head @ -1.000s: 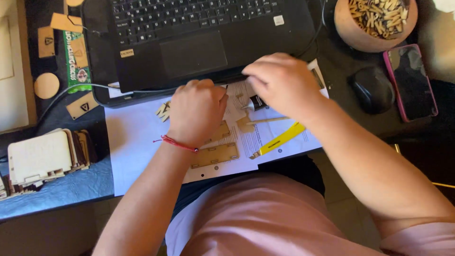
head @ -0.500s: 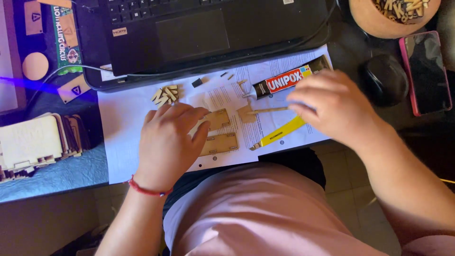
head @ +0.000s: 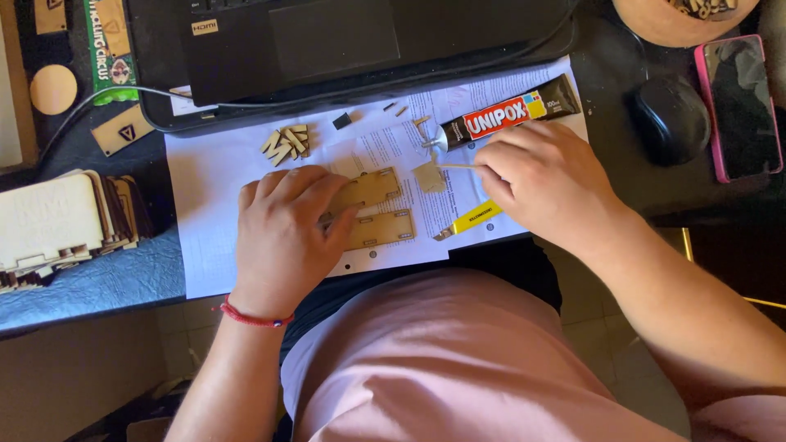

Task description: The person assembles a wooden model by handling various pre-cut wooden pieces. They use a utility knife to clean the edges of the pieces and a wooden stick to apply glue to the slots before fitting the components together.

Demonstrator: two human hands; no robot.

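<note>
Dark surface (head: 98, 282) under a black laptop (head: 327, 41), white paper sheet (head: 221, 172) spread in front. Left hand (head: 282, 233) flat on the sheet, fingers spread and pressing two flat wooden pieces (head: 372, 209) lying side by side. Right hand (head: 548, 184) closed, seemingly pinching a thin stick (head: 455, 167) whose tip touches a small square wooden piece (head: 428, 176). Glue tube (head: 503, 119) just beyond the right hand, yellow cutter (head: 471, 219) below it. Black mouse (head: 667, 119) and pink-cased phone (head: 741, 106) to the right.
</note>
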